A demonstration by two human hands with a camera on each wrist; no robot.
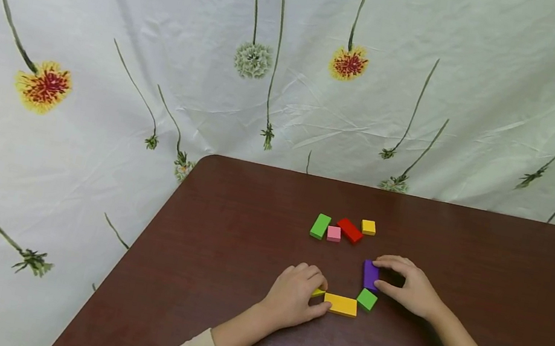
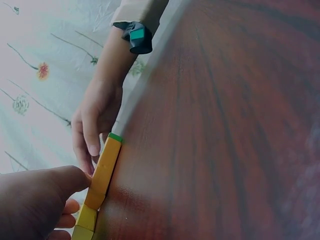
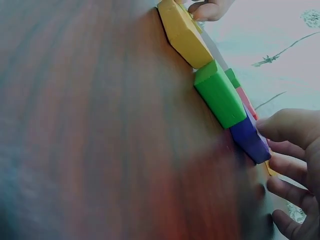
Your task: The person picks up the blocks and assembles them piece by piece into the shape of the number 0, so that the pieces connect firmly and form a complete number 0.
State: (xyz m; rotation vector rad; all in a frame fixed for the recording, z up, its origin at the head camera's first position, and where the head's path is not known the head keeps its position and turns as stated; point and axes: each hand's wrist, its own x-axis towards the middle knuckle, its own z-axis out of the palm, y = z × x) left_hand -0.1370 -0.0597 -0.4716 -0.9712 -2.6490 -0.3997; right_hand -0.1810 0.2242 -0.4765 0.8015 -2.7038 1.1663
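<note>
On the brown table, my left hand (image 1: 294, 295) curls over a bright yellow block (image 1: 317, 293), largely covered by its fingers. The thumb touches the near left end of an orange-yellow block (image 1: 341, 305) beside it. A green block (image 1: 367, 299) adjoins that block's right end, turned at an angle. From there a purple block (image 1: 370, 275) extends toward the far side. My right hand (image 1: 409, 287) pinches the purple block between thumb and forefinger, at its near and far ends. In the right wrist view the other fingers (image 3: 287, 192) are spread loosely.
Beyond the hands lie another green block (image 1: 320, 227), a pink block (image 1: 334, 234), a red block (image 1: 350, 231) and a small yellow block (image 1: 369, 227). A flower-printed cloth (image 1: 196, 31) hangs behind the table (image 1: 225, 219). Each wrist wears a dark band.
</note>
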